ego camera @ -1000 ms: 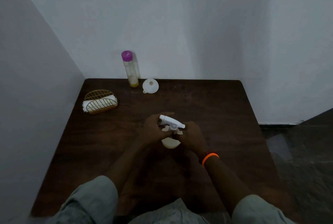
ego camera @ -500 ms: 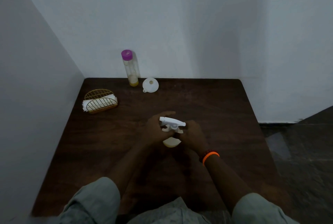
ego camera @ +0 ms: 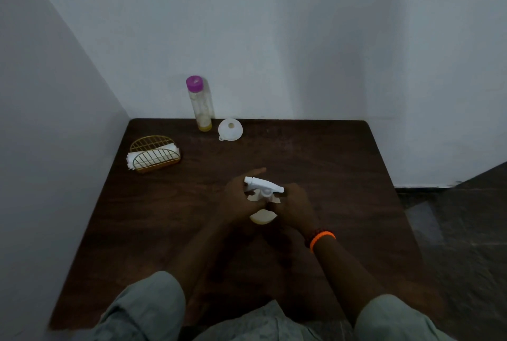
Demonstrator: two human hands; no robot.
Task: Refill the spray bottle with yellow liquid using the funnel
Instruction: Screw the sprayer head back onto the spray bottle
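It looked like a plain room in a home — bare white walls (ego camera: 274, 25) met in a corner, a dark wooden counter (ego camera: 315, 154) was pushed into it, and a gold wire napkin holder (ego camera: 154, 153) stood near its far-left corner.

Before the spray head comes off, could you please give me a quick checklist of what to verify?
1. Spray bottle upright on the table: ok.
2. Left hand steadies the bottle: ok.
3. Right hand grips at the spray head: ok.
4. Spray head already loose: cannot tell.
5. Funnel free at the table's far edge: ok.
6. Refill bottle holds yellow liquid, only a little at the bottom: ok; its purple cap is still on: not ok.
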